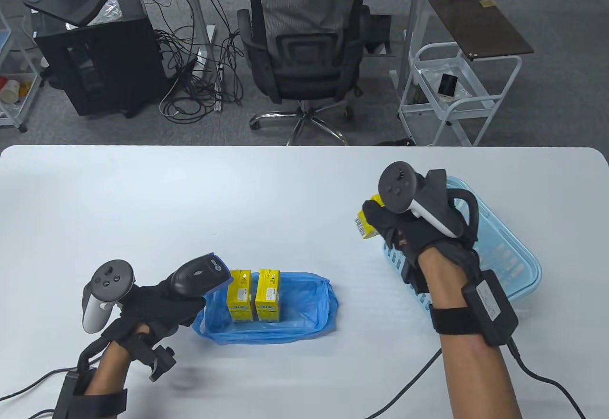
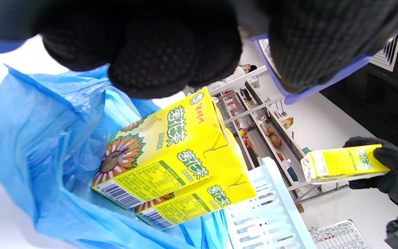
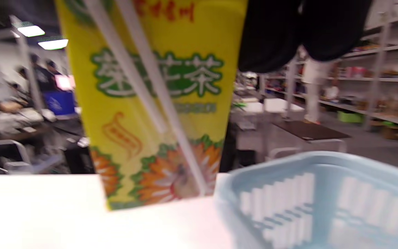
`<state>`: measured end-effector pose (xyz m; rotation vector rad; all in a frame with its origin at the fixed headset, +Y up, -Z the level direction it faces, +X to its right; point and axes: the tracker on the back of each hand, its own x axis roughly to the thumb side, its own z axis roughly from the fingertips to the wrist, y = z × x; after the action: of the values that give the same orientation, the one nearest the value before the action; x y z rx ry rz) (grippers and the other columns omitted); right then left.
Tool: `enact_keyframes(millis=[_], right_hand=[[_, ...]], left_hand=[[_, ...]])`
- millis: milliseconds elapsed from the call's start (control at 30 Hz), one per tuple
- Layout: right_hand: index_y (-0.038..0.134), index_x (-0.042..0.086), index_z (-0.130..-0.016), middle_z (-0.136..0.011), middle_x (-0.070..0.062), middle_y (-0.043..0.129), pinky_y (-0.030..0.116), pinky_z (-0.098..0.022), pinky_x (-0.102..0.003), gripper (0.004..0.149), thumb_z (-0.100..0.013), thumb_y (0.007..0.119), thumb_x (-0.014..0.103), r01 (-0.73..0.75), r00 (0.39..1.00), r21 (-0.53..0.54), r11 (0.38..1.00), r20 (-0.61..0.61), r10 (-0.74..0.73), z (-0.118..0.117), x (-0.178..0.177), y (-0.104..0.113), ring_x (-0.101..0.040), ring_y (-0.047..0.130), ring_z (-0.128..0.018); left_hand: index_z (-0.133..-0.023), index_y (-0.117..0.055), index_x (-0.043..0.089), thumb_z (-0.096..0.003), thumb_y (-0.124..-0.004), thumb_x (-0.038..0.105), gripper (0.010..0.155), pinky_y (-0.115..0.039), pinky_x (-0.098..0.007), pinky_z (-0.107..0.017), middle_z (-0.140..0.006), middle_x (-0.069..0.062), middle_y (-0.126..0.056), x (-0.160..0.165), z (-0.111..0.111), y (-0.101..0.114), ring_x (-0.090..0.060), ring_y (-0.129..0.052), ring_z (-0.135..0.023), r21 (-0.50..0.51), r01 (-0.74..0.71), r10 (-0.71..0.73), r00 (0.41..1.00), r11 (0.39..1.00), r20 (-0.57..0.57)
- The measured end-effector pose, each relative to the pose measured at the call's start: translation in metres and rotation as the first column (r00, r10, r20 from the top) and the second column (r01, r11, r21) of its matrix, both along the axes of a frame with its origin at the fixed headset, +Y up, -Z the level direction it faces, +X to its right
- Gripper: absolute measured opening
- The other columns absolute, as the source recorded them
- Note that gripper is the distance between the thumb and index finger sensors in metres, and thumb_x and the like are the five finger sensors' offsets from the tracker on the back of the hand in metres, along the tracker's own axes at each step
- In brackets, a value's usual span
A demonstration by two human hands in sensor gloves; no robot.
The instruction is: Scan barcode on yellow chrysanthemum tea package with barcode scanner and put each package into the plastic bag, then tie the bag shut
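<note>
The left hand (image 1: 142, 302) has its fingers wrapped around the barcode scanner (image 1: 197, 278). The scanner sits just left of the blue plastic bag (image 1: 323, 314), and its front end points over toward the bag.

The bag lies open on the table (image 1: 190, 200). Two yellow tea packages (image 1: 254, 301) are inside it, side by side and touching.

To the right of the bag, and well apart from it, the right hand (image 1: 404, 228) holds a third tea package (image 1: 366, 224) up in the air with curled fingers. Its barcode end faces left. A light blue basket (image 1: 514, 257) is under and behind this hand, farther right of the bag.

The step now looks like scanning this third package. To do it well, bring the package closer to the bag and the scanner. Turn the striped barcode so it faces the scanner's front. Keep both hands steady, and don't let a finger cover the stripes. Then lower the package into the bag beside the other two.
</note>
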<state>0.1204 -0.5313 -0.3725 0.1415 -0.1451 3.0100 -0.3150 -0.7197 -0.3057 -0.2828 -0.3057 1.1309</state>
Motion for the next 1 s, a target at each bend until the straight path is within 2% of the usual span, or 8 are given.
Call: enact_keyframes(millis=[133,300,400,633,733,767,800,1000], right_hand=[[0.067,0.029,-0.089,-0.078,-0.019,0.084,0.084,-0.049,-0.052,0.074,-0.032,0.058,0.075,0.069,0.993,0.081,0.994,-0.106,-0.061,0.005,-0.038,-0.022,-0.029,0.096,-0.049],[0.068,0.032,-0.089,-0.080,-0.018,0.084,0.084,-0.055,-0.053,0.072,-0.032,0.064,0.075,0.185,0.965,-0.015,0.983,-0.184,-0.184,0.006,-0.080,-0.049,-0.034,0.101,-0.061],[0.068,0.031,-0.089,-0.082,-0.019,0.082,0.086,-0.053,-0.052,0.071,-0.032,0.069,0.073,0.308,0.928,-0.078,0.948,-0.195,-0.317,0.004,-0.091,-0.056,-0.033,0.103,-0.058],[0.067,0.031,-0.091,-0.083,-0.019,0.081,0.085,-0.053,-0.053,0.072,-0.032,0.071,0.072,0.259,0.936,-0.102,0.961,-0.219,-0.275,0.004,-0.108,-0.058,-0.037,0.102,-0.056],[0.067,0.030,-0.091,-0.082,-0.020,0.083,0.086,-0.052,-0.052,0.073,-0.032,0.071,0.073,0.227,0.945,-0.122,0.966,-0.210,-0.249,0.005,-0.112,-0.059,-0.037,0.103,-0.053],[0.067,0.029,-0.091,-0.082,-0.020,0.083,0.086,-0.051,-0.052,0.073,-0.032,0.071,0.073,0.216,0.949,-0.125,0.968,-0.205,-0.238,0.006,-0.112,-0.059,-0.037,0.103,-0.053],[0.067,0.029,-0.091,-0.081,-0.020,0.083,0.086,-0.051,-0.052,0.073,-0.032,0.071,0.073,0.205,0.953,-0.122,0.971,-0.201,-0.226,0.006,-0.113,-0.060,-0.029,0.105,-0.054],[0.065,0.026,-0.092,-0.082,-0.020,0.083,0.086,-0.051,-0.053,0.077,-0.031,0.075,0.072,0.161,0.963,-0.148,0.976,-0.194,-0.188,0.008,-0.108,-0.057,-0.032,0.105,-0.055]], left_hand=[[-0.097,-0.063,0.022,-0.0410,-0.089,0.051,0.068,-0.090,-0.045,-0.039,-0.066,0.009,-0.097,0.001,0.000,0.001,-0.021,-0.107,-0.042,0.006,-0.003,0.003,1.000,1.000,0.004],[-0.089,-0.072,0.028,-0.0404,-0.089,0.052,0.057,-0.090,-0.045,-0.039,-0.066,0.010,-0.098,0.004,0.002,0.004,-0.021,-0.108,-0.042,0.027,-0.007,0.007,1.000,1.000,0.017],[-0.087,-0.073,0.029,-0.0403,-0.089,0.052,0.054,-0.090,-0.045,-0.039,-0.065,0.010,-0.098,0.007,0.003,0.005,-0.021,-0.108,-0.042,0.035,-0.006,0.004,0.999,0.999,0.037],[-0.085,-0.076,0.031,-0.0398,-0.089,0.053,0.052,-0.091,-0.045,-0.039,-0.064,0.010,-0.098,0.010,0.005,0.008,-0.021,-0.108,-0.041,0.074,0.026,-0.031,0.998,0.997,0.059],[-0.084,-0.077,0.031,-0.0395,-0.090,0.053,0.052,-0.091,-0.044,-0.039,-0.063,0.011,-0.098,0.009,0.007,0.014,-0.020,-0.108,-0.041,0.127,0.020,-0.025,0.999,0.992,0.038],[-0.084,-0.077,0.031,-0.0395,-0.089,0.053,0.051,-0.091,-0.044,-0.040,-0.063,0.011,-0.098,0.008,0.008,0.015,-0.020,-0.108,-0.041,0.128,0.021,-0.026,0.999,0.991,0.039],[-0.084,-0.077,0.031,-0.0396,-0.090,0.053,0.051,-0.091,-0.044,-0.040,-0.063,0.011,-0.098,0.009,0.008,0.015,-0.020,-0.108,-0.041,0.126,0.024,-0.029,0.999,0.992,0.042],[-0.087,-0.074,0.028,-0.0401,-0.090,0.051,0.055,-0.090,-0.046,-0.039,-0.064,0.009,-0.098,0.012,0.006,0.007,-0.022,-0.107,-0.042,0.086,0.113,-0.118,0.991,0.990,0.058]])
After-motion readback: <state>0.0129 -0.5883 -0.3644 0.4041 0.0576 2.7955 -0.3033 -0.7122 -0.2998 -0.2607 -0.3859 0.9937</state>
